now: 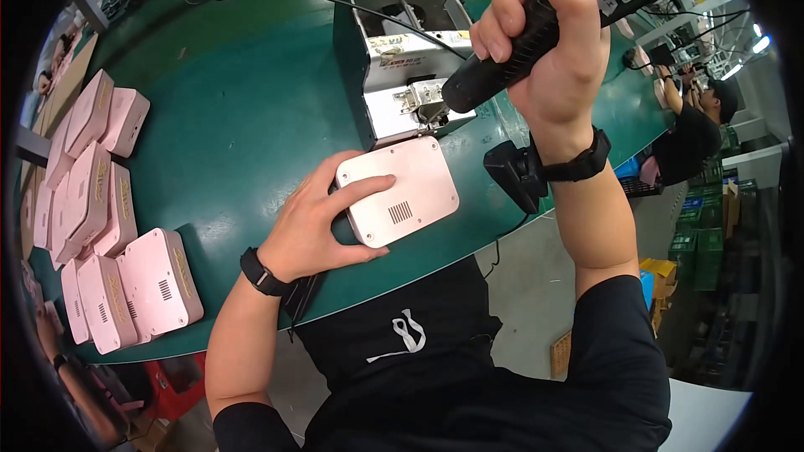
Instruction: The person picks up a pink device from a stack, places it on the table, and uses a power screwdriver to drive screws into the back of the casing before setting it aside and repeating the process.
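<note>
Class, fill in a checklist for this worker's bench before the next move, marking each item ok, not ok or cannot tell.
1. Left hand on the vented pink case: ok, spread and touching it.
2. Case on the green table, vent slots up: ok.
3. Right hand gripping the black power tool: ok.
4. Tool end over the case: not ok, it is at the silver-and-black machine.
5. Anything carried on the tool's tip: cannot tell, too small.

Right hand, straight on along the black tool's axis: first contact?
Probably the metal fitting on the silver-fronted box; the tool's nose overlaps it in view, so any gap is unclear.
</note>
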Action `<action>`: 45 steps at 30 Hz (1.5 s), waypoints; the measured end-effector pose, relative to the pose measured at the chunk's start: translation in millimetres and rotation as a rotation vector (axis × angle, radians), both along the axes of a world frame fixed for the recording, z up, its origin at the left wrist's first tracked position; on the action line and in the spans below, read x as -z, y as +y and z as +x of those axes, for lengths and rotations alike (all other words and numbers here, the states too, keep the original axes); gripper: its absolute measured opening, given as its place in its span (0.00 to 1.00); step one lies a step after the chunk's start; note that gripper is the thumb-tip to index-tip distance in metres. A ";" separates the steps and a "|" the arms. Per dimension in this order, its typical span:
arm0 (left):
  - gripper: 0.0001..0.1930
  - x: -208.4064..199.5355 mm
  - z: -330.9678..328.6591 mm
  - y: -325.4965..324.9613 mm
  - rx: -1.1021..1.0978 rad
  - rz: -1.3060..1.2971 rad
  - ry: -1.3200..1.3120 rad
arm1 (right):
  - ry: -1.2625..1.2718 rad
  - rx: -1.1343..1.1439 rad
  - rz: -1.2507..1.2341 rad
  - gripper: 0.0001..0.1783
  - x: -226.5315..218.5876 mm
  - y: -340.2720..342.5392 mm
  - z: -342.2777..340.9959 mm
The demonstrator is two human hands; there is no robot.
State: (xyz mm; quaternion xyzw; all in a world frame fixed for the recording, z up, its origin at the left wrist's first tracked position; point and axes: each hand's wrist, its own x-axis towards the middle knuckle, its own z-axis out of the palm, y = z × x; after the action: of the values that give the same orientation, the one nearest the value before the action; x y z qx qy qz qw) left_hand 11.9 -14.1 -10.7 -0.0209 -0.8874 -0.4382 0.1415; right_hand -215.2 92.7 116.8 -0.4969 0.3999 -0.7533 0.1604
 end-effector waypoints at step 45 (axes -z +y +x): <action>0.38 -0.3 0.7 6.2 -0.078 -0.086 0.071 | -0.021 0.057 0.272 0.15 13.0 76.8 95.7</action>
State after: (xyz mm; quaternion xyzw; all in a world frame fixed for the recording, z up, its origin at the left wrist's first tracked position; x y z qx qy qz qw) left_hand 12.7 -7.9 -10.4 -0.0079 -0.8999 -0.3930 0.1887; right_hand -119.5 169.5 103.8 -0.4511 0.5106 -0.7016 0.2088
